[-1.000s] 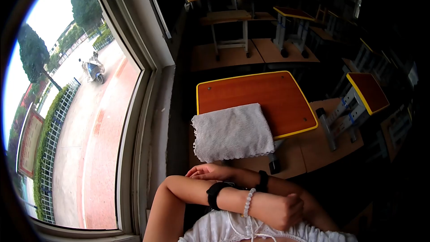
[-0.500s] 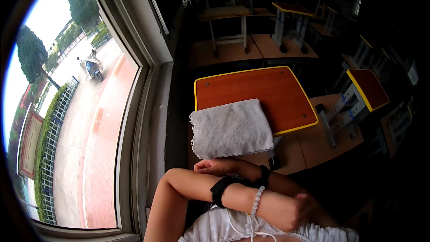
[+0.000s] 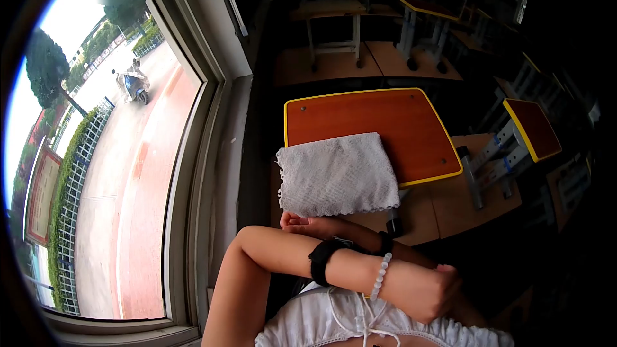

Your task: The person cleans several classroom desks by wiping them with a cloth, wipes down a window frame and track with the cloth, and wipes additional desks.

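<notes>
Cloth (image 3: 339, 177) is already folded and laid over the table's (image 3: 366, 114) near-left corner, not spread, neither hand visibly holding it: right hand (image 3: 307, 223) bends just below it, left hand (image 3: 427, 292) faces away; can't tell either grip's opening or contents.

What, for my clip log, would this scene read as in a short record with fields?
Left hand: fingers curled, contents unclear
Left wrist: pale beaded bracelet
Right hand: beside the cloth's near edge; contact unclear
Cloth: pale, over the desk's near left part
Desk: red-brown top, yellow rim
Arms: crossed
Outside window: scooter
</notes>
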The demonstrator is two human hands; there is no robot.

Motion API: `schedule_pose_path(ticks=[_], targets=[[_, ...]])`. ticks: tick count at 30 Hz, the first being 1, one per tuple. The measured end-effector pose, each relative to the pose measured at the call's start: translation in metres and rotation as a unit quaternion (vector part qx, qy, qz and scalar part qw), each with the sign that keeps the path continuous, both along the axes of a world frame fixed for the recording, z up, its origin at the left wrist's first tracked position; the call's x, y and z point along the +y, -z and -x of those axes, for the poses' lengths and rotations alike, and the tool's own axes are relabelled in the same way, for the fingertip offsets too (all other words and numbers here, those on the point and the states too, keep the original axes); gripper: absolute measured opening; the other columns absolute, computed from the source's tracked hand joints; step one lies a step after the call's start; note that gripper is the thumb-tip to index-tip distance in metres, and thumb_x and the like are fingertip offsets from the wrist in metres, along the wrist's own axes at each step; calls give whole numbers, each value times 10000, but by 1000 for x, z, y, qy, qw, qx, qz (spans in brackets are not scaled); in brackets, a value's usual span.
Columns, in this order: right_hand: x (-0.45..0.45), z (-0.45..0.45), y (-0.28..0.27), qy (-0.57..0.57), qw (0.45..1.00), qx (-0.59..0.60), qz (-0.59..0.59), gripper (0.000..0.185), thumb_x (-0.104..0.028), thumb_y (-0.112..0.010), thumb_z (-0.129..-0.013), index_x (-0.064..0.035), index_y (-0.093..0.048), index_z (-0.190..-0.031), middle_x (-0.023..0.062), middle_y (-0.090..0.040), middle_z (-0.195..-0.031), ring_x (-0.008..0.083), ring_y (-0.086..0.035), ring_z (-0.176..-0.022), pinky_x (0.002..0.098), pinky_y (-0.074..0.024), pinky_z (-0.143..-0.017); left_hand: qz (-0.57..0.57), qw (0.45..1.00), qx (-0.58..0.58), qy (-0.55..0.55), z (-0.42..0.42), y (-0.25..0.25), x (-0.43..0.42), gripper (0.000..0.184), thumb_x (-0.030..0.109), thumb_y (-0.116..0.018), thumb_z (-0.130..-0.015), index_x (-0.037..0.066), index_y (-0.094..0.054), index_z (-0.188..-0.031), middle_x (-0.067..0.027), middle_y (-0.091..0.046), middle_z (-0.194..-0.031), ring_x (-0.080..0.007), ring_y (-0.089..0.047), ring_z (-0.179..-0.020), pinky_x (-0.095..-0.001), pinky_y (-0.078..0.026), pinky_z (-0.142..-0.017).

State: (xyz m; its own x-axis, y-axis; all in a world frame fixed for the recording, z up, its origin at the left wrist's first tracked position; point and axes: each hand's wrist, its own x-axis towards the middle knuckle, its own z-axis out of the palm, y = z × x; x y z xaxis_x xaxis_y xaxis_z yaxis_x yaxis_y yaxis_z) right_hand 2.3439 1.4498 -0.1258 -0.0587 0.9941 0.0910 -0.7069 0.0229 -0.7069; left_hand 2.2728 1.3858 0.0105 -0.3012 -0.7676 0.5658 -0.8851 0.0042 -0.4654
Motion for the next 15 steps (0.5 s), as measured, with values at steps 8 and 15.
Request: schedule_pose_path(ticks=[8,15], targets=[[1,-1,3,10,999,-39,-3,263,-341,-628,-952,-89,-552,-965,-35,-587,-850,27,-533,-777,196,-439,-697,-27,995,92,33,-6,13,0,182,213,-593,-762,35,-622,-730,-72,-579,-727,-222,-582,-692,-348,-444,-580],[-9,13,-34,94,992,-66,54,283,-353,-623,-953,-93,-542,-874,-59,-557,-780,11,-490,-724,205,-419,-653,-42,995,94,0,-12,20,-3,177,221,-602,-739,51,-614,-694,-52,-563,-691,-211,-571,-661,-339,-430,-561]])
